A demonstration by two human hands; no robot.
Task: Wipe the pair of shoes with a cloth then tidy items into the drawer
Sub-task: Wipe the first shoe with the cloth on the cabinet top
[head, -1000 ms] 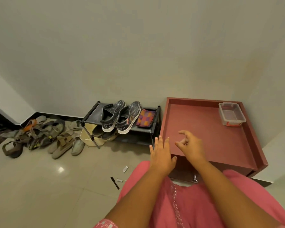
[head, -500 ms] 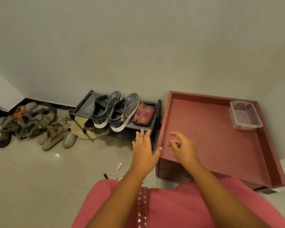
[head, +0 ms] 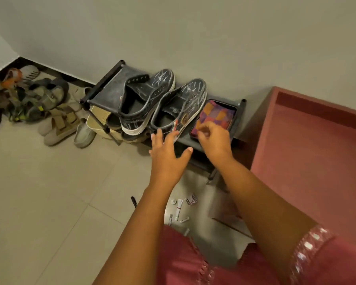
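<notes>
A pair of dark patterned shoes with white soles stands on top of a low black rack (head: 103, 87): the left shoe (head: 146, 99) and the right shoe (head: 181, 108). To their right lies a folded cloth (head: 216, 114) in purple, orange and red checks. My left hand (head: 169, 155) is spread open just in front of the right shoe's heel. My right hand (head: 214, 140) reaches over the cloth's near edge with fingers curled; I cannot tell whether it grips the cloth. Several small tubes and packets (head: 181, 208) lie on the floor below my arms.
A red-brown cabinet (head: 308, 161) with a raised rim stands at the right, against the wall. Sandals and slippers (head: 49, 112) are piled on the tiled floor at the left. More footwear sits on the rack's lower shelf (head: 103, 122).
Both hands have moved from the cabinet's front edge leftward and forward to the rack. The view has swung left and closer to the shoes.
</notes>
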